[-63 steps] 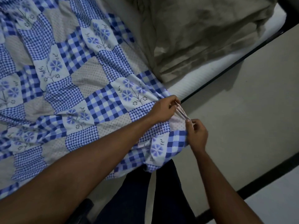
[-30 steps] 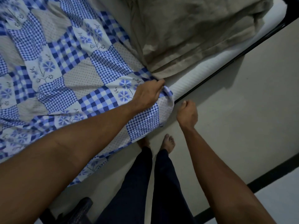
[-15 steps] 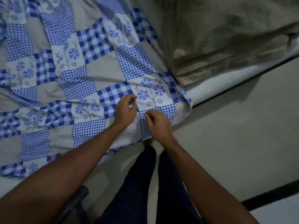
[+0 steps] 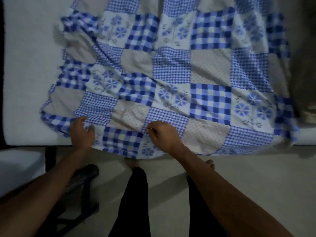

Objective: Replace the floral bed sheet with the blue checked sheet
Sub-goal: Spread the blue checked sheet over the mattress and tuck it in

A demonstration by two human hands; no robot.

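**Blue checked sheet [image 4: 171,69] spread on mattress [image 4: 25,74]**

Rumpled, hem overhanging the mattress's near edge, left end of mattress uncovered. Right hand [image 4: 162,135]: fingers bunched, pinching the fabric at the near edge. Left hand [image 4: 82,132] on the sheet's near-left corner; too blurred to tell its grip.

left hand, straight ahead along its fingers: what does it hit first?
More of the blue checked sheet. The left hand rests on it near the bed's near edge, fingers pointing across the bed. Ahead lie its wrinkled folds on the white mattress; nothing else seems to stand in that line.
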